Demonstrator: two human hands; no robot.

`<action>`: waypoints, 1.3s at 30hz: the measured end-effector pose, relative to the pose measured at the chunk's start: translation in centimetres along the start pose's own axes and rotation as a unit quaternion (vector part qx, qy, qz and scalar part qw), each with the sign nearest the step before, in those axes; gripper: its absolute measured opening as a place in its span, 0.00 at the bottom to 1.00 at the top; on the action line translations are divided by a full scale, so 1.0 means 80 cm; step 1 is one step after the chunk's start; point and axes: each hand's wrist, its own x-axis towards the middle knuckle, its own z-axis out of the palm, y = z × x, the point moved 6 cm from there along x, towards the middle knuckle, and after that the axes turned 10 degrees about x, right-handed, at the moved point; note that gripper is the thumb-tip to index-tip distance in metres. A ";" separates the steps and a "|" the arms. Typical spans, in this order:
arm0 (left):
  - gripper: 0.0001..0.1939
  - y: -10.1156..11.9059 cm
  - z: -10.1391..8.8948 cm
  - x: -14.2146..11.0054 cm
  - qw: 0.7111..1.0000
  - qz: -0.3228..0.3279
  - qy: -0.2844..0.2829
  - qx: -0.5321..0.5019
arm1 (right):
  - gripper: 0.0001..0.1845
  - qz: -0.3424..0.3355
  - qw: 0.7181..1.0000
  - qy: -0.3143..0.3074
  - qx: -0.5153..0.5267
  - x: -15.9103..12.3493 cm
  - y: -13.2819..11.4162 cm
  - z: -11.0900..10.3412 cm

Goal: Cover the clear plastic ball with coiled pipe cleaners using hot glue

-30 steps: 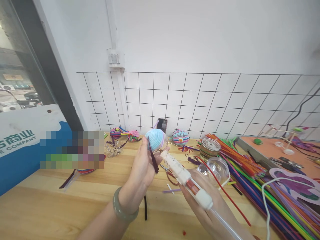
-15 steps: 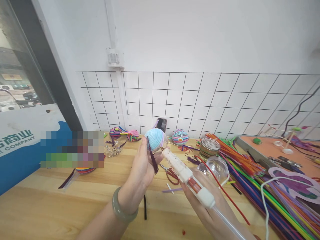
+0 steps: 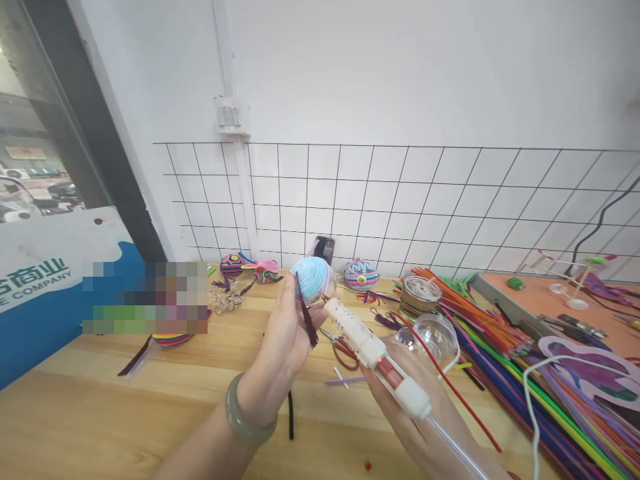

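Note:
In my left hand (image 3: pixel 290 333) is a clear plastic ball (image 3: pixel 311 277), partly covered with coiled light-blue pipe cleaner and a lilac strip. A dark purple tassel (image 3: pixel 306 313) hangs down its near side across my fingers. My right hand (image 3: pixel 415 393) is closed round a white hot glue gun (image 3: pixel 360 337), a red light glowing on it and a clear glue stick running out of its back. The gun's nozzle is at the ball's right side; whether it touches cannot be made out. Scissors (image 3: pixel 346 352) with reddish-brown handles lie beneath the gun.
Finished decorated balls (image 3: pixel 361 274) stand along the wall near a phone (image 3: pixel 325 248). Clear plastic half shells (image 3: pixel 434 337) and a round tin (image 3: pixel 421 297) sit to the right, beside bundled pipe cleaners (image 3: pixel 530 393). A white cord (image 3: pixel 533 400) crosses them. Wire grid (image 3: pixel 375 193) lines the wall.
Hardly anything differs: the whole view has shifted very slightly, while both hands, the ball and the glue gun keep the same positions relative to each other.

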 end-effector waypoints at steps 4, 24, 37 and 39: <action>0.22 0.000 -0.001 -0.001 1.000 0.001 0.009 0.001 | 0.07 -0.007 1.000 0.008 -0.019 0.002 -0.003 0.000; 0.22 0.001 -0.003 0.003 1.000 -0.002 0.000 -0.011 | 0.07 -0.002 1.000 -0.005 -0.013 0.003 -0.009 -0.001; 0.24 0.062 -0.042 0.016 0.987 0.123 0.093 -0.048 | 0.21 -0.009 0.973 -0.151 -0.172 0.004 0.048 0.029; 0.25 0.061 -0.039 0.014 0.989 0.113 0.089 -0.043 | 0.22 0.044 0.950 -0.226 -0.209 -0.001 0.072 0.051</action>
